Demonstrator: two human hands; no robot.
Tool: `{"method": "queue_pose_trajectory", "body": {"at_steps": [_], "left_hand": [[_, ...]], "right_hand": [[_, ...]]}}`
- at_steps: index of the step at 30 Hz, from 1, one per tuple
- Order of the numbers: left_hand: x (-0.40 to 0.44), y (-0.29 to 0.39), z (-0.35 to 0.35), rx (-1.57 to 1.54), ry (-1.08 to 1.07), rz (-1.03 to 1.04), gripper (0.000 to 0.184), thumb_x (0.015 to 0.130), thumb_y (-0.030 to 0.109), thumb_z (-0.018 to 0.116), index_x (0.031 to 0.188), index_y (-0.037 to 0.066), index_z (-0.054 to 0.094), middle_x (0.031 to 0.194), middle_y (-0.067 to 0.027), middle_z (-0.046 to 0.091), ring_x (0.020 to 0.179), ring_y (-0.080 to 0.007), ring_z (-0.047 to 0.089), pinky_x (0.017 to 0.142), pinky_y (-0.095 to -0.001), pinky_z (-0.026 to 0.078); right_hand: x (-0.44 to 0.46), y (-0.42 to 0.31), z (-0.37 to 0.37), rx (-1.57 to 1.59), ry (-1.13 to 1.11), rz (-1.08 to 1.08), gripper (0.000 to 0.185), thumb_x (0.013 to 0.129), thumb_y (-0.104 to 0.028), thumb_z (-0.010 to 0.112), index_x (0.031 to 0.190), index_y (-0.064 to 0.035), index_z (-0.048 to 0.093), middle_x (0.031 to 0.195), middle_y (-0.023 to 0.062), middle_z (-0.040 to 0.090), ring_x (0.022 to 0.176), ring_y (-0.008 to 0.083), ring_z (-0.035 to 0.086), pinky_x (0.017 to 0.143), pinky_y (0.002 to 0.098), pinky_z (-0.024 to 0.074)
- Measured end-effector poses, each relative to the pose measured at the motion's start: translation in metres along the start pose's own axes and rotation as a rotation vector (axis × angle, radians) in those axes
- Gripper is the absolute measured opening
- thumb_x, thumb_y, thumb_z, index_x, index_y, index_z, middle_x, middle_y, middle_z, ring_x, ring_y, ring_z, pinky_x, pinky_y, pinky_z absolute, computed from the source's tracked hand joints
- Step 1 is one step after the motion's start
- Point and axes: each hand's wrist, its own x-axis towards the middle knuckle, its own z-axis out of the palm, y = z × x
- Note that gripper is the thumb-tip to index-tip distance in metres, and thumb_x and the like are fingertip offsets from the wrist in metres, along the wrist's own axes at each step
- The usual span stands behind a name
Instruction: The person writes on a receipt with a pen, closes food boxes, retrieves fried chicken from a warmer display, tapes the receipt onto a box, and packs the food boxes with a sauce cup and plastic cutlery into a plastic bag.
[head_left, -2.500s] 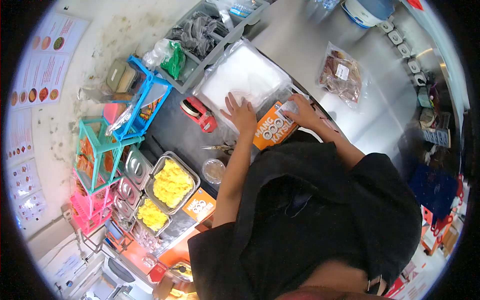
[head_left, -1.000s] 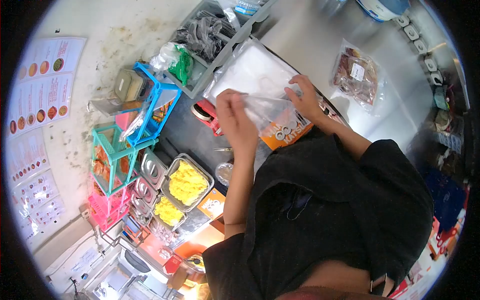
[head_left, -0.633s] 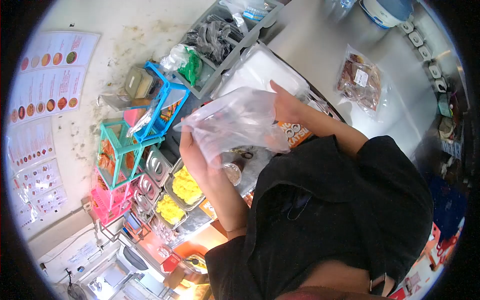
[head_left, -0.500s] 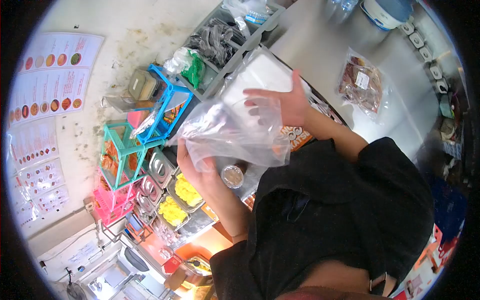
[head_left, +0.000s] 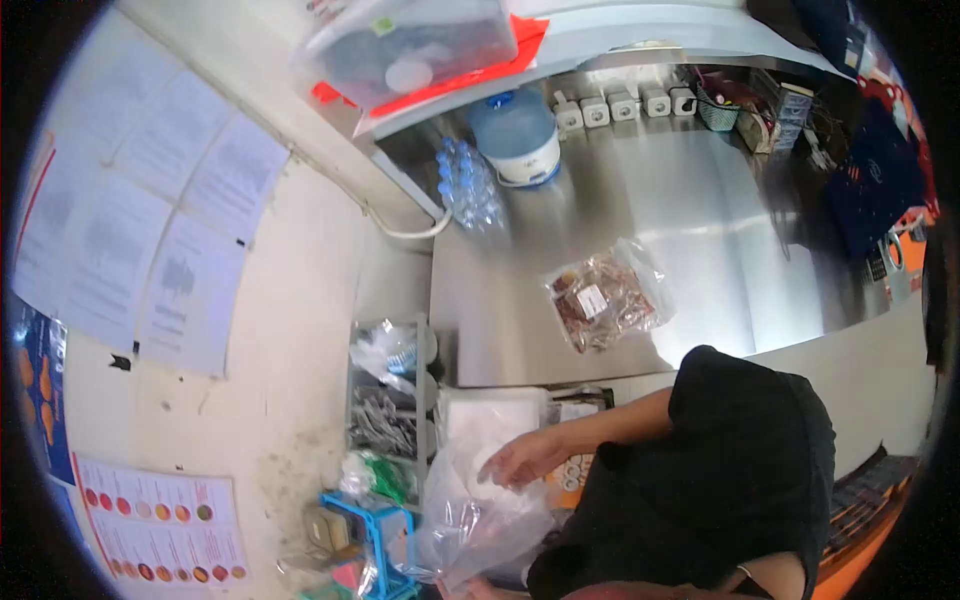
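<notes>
Left and near of the loosely curled right hand (head_left: 527,459), I observe the clear bag (head_left: 484,527); whether that hand or the cropped left hand (head_left: 484,590) grips it, I cannot tell.

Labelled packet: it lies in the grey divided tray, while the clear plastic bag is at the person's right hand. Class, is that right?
Not quite: the labelled packet lies on the steel counter, not in the grey divided tray, as the head view shows. The clear plastic bag is indeed at the person's right hand.
</notes>
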Motion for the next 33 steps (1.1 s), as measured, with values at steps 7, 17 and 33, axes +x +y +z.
{"method": "queue_pose_trajectory", "body": {"at_steps": [7, 17, 33], "left_hand": [[0.008, -0.006, 0.006, 0.507, 0.261, 0.256, 0.032, 0.101, 0.023, 0.052, 0.119, -0.002, 0.054, 0.107, -0.0136, 0.061, 0.093, -0.0246, 0.06, 0.082, -0.037, 0.051], [-0.036, -0.017, 0.026, 1.32, 0.041, 0.809, 0.041, 0.1, 0.029, 0.057, 0.123, -0.005, 0.054, 0.114, -0.0157, 0.06, 0.095, -0.0258, 0.059, 0.085, -0.0375, 0.048], [-0.049, 0.0, 0.024, 0.937, -0.382, 0.194, 0.025, 0.082, 0.009, 0.073, 0.101, -0.005, 0.065, 0.095, -0.013, 0.069, 0.085, -0.0182, 0.063, 0.077, -0.0311, 0.048]], "right_hand": [[-0.007, 0.019, -0.024, -0.345, -0.03, 0.151, 0.027, 0.096, -0.017, 0.064, 0.117, -0.0009, 0.067, 0.091, 0.0018, 0.067, 0.082, 0.0103, 0.063, 0.074, 0.0269, 0.0511], [-0.012, -0.028, 0.014, -1.552, 0.407, -0.141, 0.034, 0.094, -0.032, 0.067, 0.084, 0.0004, 0.064, 0.071, 0.0109, 0.065, 0.067, 0.0177, 0.063, 0.063, 0.0342, 0.0485], [0.006, 0.011, 0.007, -1.047, -0.097, -0.124, 0.031, 0.083, -0.028, 0.078, 0.079, -0.0013, 0.063, 0.068, -0.0017, 0.058, 0.064, 0.0119, 0.052, 0.06, 0.0333, 0.0417]]}}
